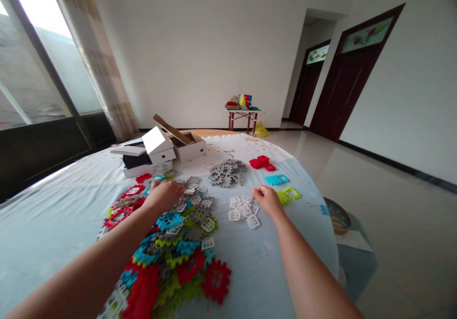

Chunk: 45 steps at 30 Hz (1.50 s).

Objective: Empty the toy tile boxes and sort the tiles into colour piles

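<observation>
My left hand (167,193) reaches over a heap of toothed plastic building tiles in red, blue, green and grey. Its fingers are bent together at small white window-shaped pieces (195,199) and grey tiles; what they grip, if anything, is hidden. My right hand (267,200) is closed just right of a small pile of white window pieces (244,208), its thumb and fingers pressed together. I cannot make out anything between them. Beyond it lie a blue tile (277,180), green tiles (292,194) and a red stack (262,163). Grey tiles (228,172) form a separate pile.
Opened white boxes (189,150) stand at the far left of the round table, which has a light blue cloth (257,271). A stool with a bowl (337,216) is beside its right edge. A small side table (244,112) stands by the wall.
</observation>
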Tool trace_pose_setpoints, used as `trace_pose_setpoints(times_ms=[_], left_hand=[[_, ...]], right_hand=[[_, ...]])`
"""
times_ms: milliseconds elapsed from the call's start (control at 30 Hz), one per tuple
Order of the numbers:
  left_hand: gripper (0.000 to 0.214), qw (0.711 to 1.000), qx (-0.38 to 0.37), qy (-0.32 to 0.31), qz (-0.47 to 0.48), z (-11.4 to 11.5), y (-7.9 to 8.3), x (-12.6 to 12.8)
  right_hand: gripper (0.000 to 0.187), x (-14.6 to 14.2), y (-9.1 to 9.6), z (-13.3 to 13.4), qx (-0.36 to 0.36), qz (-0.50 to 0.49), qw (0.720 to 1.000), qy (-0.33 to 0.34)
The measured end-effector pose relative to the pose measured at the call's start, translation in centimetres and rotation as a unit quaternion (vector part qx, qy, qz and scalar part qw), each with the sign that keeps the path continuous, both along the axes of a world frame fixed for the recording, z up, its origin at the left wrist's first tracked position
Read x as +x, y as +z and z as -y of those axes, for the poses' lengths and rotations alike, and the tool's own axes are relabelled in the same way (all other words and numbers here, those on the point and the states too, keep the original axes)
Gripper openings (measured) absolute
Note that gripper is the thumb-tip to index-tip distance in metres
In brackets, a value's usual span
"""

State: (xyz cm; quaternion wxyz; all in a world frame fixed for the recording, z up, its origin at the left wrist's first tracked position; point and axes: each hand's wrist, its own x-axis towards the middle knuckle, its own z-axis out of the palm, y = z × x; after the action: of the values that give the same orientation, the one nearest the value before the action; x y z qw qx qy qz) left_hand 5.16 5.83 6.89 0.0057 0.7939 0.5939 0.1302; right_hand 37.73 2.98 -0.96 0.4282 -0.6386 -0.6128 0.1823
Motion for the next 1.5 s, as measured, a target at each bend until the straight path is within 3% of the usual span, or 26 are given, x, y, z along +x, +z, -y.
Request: trace_pose_setpoints(times_ms=[200,400,533,733,933,1100,1500], left_hand=[[0.04,0.997,0.022,0.001,0.07,0.9,0.9,2.0],[0.049,0.98,-0.058,-0.073,0.177,0.7,-0.7,7.8],[0.052,0.974,-0.068,-0.106,0.191,1.1,-1.4,9.2],[0.029,0.966,-0.1,-0.212,0.105,4.3,-0.8,7.3],[0.031,0.952,-0.099,-0.28,-0.079,5.3,-0.9,6.9],[0.032,0.947,-0.084,-0.255,-0.175,4.9,-0.7,7.1],[0.026,0.953,-0.072,-0.201,-0.216,4.7,-1.3,7.9]], right_hand=[[0.024,-0.1,0.0,0.0,0.005,-0.007,1.0,0.0],[0.023,0.2,-0.2,-0.1,0.005,-0.002,1.0,-0.018],[0.022,0.6,-0.5,-0.3,-0.007,-0.014,1.0,-0.019],[0.021,0.6,-0.8,-0.5,-0.016,-0.016,1.0,-0.02],[0.02,0.4,-0.8,-0.3,-0.016,-0.012,1.0,-0.01],[0.021,0.3,-0.7,0.0,-0.013,0.003,1.0,-0.009],[0.02,0.0,-0.8,0.1,-0.012,0.007,1.0,-0.003]])
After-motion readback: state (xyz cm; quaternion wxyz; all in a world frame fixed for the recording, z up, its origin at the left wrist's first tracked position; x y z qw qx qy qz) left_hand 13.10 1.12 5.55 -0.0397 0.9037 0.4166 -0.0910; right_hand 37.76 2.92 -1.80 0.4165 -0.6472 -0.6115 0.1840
